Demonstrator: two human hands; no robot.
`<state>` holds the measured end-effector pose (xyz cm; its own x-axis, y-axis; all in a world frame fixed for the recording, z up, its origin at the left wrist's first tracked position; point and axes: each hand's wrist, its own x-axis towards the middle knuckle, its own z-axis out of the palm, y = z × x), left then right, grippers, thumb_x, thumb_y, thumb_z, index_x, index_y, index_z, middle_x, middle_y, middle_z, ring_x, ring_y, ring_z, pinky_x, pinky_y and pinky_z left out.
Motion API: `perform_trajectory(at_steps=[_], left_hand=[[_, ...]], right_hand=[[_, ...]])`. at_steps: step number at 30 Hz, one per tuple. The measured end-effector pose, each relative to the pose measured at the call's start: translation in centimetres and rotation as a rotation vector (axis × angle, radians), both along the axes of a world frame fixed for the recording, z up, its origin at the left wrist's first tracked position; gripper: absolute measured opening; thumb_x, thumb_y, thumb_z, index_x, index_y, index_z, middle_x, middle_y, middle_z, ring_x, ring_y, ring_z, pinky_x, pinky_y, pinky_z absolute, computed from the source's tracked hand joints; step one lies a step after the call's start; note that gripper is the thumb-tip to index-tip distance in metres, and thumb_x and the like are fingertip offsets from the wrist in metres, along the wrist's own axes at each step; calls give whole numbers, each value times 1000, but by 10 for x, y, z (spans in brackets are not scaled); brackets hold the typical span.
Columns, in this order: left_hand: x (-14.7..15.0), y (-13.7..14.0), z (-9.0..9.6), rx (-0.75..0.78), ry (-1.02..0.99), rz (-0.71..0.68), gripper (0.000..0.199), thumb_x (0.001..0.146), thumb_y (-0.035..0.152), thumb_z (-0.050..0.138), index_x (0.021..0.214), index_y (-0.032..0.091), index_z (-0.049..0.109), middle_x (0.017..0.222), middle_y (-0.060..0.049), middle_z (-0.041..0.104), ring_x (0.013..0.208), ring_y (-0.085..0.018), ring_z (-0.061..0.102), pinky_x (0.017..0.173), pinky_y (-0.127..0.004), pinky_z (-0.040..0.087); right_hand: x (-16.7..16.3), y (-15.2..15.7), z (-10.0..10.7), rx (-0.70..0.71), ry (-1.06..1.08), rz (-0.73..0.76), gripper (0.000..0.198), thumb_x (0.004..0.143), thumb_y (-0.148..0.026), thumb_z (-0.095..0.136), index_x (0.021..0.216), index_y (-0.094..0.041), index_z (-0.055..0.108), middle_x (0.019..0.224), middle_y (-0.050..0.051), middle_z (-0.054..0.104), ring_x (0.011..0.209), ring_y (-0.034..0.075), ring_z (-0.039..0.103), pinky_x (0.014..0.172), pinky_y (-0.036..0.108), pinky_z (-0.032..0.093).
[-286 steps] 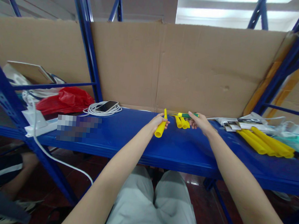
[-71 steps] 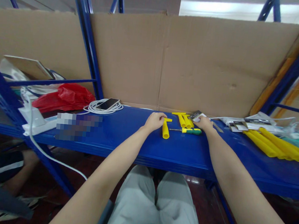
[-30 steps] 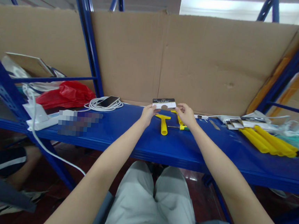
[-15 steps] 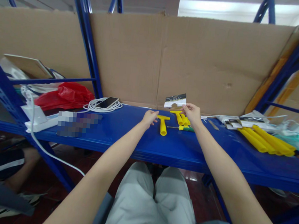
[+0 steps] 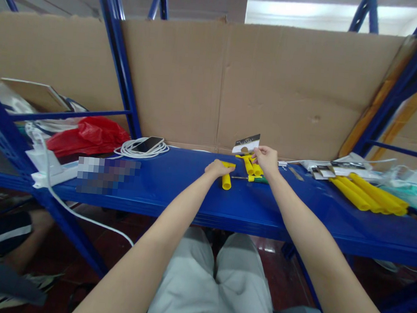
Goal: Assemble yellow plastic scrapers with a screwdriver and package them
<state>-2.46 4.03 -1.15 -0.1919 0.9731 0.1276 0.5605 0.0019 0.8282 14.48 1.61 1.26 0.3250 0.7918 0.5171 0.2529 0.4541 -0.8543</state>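
Note:
My left hand (image 5: 215,168) is closed over the crossbar of a yellow T-shaped plastic piece (image 5: 226,181), whose round hollow stem points toward me on the blue shelf. Between the thumb and fingers of my right hand (image 5: 266,157) is a black-and-white printed card (image 5: 246,144) with a rounded cutout in its lower edge, held up off the shelf. Just behind and below the card lie more yellow T-shaped pieces (image 5: 249,166), partly covered by it. A screwdriver (image 5: 257,179) with a green and yellow handle rests beside them, its shaft pointing left.
Several yellow tubes (image 5: 369,194) and boxes (image 5: 324,172) lie at the right of the blue shelf (image 5: 176,192). A thin metal strip (image 5: 296,174) is nearer. Leftward are a phone (image 5: 150,144) on a coiled white cable (image 5: 129,148), a red bag (image 5: 89,135) and a power strip (image 5: 59,172).
My left hand has moved right, from the end of the yellow T-shaped piece onto its crossbar. The card in my right hand has tilted and dropped slightly.

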Motion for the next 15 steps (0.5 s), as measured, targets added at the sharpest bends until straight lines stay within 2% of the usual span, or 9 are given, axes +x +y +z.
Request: perform_trajectory(at_steps=[6, 10, 15], left_hand=[[7, -1, 2, -23, 42, 13, 28, 43, 20, 81, 60, 20, 59, 95, -17, 70, 112, -39, 56, 86, -40, 46], [3, -5, -3, 38, 99, 82, 22, 49, 20, 78, 63, 19, 62, 94, -18, 70, 106, -38, 60, 83, -41, 47], [-7, 1, -12, 59, 4, 77, 19, 53, 21, 76, 67, 17, 64, 90, -18, 70, 101, -36, 62, 79, -39, 48]], right_hand=[[-4, -5, 2, -1, -31, 17, 17, 75, -30, 62, 67, -17, 56, 49, -3, 56, 34, 7, 47, 35, 18, 38], [-5, -5, 1, 5, -48, 33, 20, 75, -35, 63, 67, -17, 56, 48, -3, 56, 33, 7, 47, 33, 18, 37], [-6, -6, 0, -15, -49, 42, 21, 74, -34, 65, 67, -16, 57, 50, -2, 58, 33, 7, 47, 36, 19, 38]])
